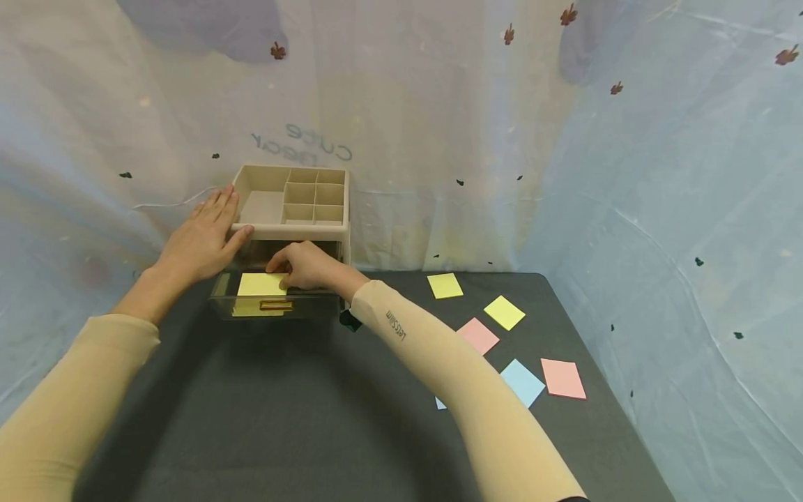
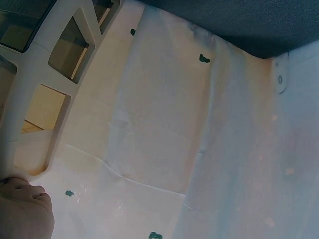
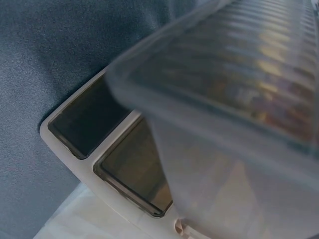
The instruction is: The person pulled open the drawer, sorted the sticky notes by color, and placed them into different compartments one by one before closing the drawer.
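A beige desk organizer stands at the back left, its clear drawer pulled out. Yellow sticky notes lie inside the drawer, at its left. My right hand reaches into the drawer, thumb and curled fingers pinching the notes' right side. With fingers extended, my left hand rests against the organizer's left side, the thumb at its front top edge. In the left wrist view, part of the left hand touches the organizer's side. The right wrist view shows the drawer up close, the right hand hidden.
On the dark table, yellow notes, pink notes and blue notes lie to the right, partly behind my right sleeve. Pale sheeting hangs behind the organizer. A small dark object is beside the drawer.
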`<state>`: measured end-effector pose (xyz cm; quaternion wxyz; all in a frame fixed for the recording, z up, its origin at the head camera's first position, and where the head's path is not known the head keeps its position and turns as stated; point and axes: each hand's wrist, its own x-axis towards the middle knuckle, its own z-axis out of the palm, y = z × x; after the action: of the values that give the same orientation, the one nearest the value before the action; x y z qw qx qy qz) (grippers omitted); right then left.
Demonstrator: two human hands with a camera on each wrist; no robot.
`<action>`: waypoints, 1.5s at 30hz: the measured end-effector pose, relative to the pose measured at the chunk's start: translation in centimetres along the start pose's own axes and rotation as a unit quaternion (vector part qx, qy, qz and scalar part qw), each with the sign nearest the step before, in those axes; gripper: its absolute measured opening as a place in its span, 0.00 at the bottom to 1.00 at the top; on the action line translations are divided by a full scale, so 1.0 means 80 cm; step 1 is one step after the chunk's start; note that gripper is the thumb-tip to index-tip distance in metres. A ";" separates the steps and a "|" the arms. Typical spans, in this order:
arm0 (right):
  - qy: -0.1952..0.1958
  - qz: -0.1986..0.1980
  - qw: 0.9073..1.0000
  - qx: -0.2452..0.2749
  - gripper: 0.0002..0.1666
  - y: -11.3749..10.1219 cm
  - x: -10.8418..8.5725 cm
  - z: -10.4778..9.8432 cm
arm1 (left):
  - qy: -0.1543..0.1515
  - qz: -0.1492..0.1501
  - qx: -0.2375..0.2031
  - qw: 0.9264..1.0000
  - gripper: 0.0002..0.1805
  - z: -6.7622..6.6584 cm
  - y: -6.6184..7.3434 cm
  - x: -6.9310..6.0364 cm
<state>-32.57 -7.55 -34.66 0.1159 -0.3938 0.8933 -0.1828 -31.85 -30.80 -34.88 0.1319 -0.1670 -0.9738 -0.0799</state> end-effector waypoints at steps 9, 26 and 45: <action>-0.011 0.007 1.000 -0.009 0.25 0.001 0.001 0.001 | 0.003 0.003 -0.003 1.000 0.44 -0.001 0.001 0.002; 0.014 0.002 0.999 0.032 0.22 -0.002 -0.003 0.000 | 0.007 0.005 -0.007 1.000 0.44 0.001 -0.002 0.001; 0.105 -0.068 0.984 0.125 0.20 -0.003 -0.036 -0.006 | 0.001 0.003 -0.008 1.000 0.44 -0.001 -0.001 0.000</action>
<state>-30.72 -5.43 -33.94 0.0569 -0.4143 0.8419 -0.3410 -31.84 -30.88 -34.83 0.1314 -0.1704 -0.9726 -0.0874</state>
